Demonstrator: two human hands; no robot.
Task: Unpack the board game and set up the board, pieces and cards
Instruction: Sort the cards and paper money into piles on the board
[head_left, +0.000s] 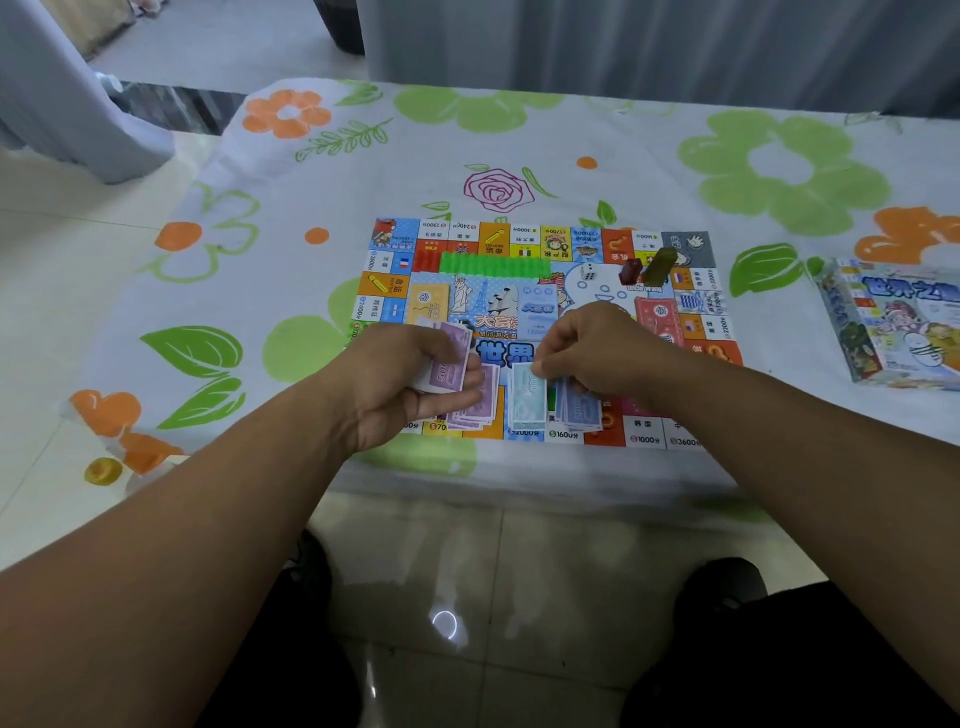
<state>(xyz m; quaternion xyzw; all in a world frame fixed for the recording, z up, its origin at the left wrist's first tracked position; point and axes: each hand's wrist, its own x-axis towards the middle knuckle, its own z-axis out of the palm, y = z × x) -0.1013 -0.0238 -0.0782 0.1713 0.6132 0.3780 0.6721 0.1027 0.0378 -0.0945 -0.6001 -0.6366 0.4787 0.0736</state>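
Note:
The colourful game board (540, 244) lies flat on the table. My left hand (410, 384) grips a small stack of purple play-money notes (451, 364) over the board's near left part. My right hand (597, 353) pinches the top of a light-blue note (529, 400) lying on the board. A purple pile (480, 410) and a blue pile (579, 408) lie on either side of it. On the far side sit a row of green houses (493, 265), a white die (588, 272), a red token (629, 271) and a green token (660, 265).
The game box (893, 327) lies at the table's right edge. A floral cloth (291, 208) covers the table, whose near edge runs just below the board. Grey curtains hang behind. My knees show above a tiled floor.

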